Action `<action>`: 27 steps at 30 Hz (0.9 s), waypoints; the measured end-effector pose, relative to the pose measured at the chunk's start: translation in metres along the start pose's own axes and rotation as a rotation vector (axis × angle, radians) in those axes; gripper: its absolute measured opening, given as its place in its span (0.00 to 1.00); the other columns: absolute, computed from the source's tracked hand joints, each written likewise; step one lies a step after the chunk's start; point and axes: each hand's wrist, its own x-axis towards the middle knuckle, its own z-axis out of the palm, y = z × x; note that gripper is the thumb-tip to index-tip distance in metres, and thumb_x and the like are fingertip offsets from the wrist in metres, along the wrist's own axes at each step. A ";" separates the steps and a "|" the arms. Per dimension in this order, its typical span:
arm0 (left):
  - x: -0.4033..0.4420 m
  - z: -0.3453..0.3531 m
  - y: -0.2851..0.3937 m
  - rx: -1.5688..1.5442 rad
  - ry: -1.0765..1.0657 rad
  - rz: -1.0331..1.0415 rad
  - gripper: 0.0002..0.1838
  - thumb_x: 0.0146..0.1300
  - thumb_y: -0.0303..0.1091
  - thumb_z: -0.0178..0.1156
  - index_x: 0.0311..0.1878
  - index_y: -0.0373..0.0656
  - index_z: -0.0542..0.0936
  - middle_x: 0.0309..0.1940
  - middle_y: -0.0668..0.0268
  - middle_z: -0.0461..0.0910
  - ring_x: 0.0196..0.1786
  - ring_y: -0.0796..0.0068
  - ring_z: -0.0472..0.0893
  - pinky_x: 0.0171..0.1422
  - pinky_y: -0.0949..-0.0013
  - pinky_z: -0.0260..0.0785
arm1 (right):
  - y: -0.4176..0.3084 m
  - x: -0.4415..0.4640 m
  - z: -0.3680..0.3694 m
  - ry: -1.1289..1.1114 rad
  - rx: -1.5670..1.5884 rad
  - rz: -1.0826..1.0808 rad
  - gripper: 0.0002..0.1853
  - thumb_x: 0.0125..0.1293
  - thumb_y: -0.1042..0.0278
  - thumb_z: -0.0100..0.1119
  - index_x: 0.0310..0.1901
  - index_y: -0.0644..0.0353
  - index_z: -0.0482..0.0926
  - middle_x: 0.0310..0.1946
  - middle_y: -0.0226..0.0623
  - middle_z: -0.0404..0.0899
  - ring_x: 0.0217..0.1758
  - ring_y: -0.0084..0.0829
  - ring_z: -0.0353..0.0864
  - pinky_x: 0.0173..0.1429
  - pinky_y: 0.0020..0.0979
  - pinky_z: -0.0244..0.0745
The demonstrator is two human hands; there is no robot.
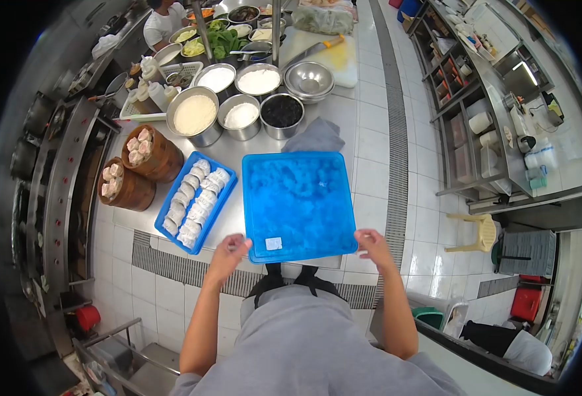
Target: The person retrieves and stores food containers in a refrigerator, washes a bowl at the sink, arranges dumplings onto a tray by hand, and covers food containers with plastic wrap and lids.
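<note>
A square blue lidded plastic container (297,204) with a small white label is directly in front of me at the steel table's near edge. Its contents show only as blurry shapes through the lid. My left hand (230,256) has its fingers curled at the near left corner. At the near right corner my right hand (375,249) grips the edge in the same way. The undersides of both grips are hidden. To the left lies a blue tray (216,212) with two rows of white wrapped dumplings (199,206).
Bamboo steamers (160,162) with dumplings stand left. Behind are steel pots of white ingredients (195,115), a pot of black food (282,113), stacked bowls (309,80), a grey cloth (315,136) and a knife (314,50) on a cutting board. Another person (164,25) stands at the far left.
</note>
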 end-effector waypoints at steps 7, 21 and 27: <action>0.172 0.011 0.083 0.432 0.488 0.341 0.31 0.75 0.58 0.48 0.44 0.34 0.84 0.42 0.43 0.85 0.47 0.42 0.83 0.51 0.49 0.74 | -0.100 0.177 0.031 0.240 -0.324 -0.370 0.35 0.70 0.33 0.53 0.49 0.66 0.83 0.40 0.46 0.85 0.41 0.38 0.85 0.47 0.38 0.77; 0.229 0.028 0.117 0.644 0.506 0.036 0.34 0.75 0.60 0.44 0.41 0.36 0.86 0.43 0.43 0.85 0.51 0.40 0.83 0.58 0.46 0.73 | -0.135 0.245 0.061 0.490 -0.750 -0.112 0.31 0.72 0.38 0.46 0.50 0.60 0.86 0.50 0.53 0.85 0.57 0.52 0.83 0.61 0.49 0.75; 0.213 0.037 0.123 0.580 0.572 0.222 0.31 0.75 0.60 0.47 0.38 0.36 0.79 0.37 0.42 0.85 0.42 0.41 0.84 0.47 0.43 0.72 | -0.099 0.224 0.052 0.373 -0.294 -0.354 0.28 0.71 0.39 0.57 0.36 0.62 0.85 0.32 0.39 0.84 0.37 0.33 0.79 0.45 0.34 0.73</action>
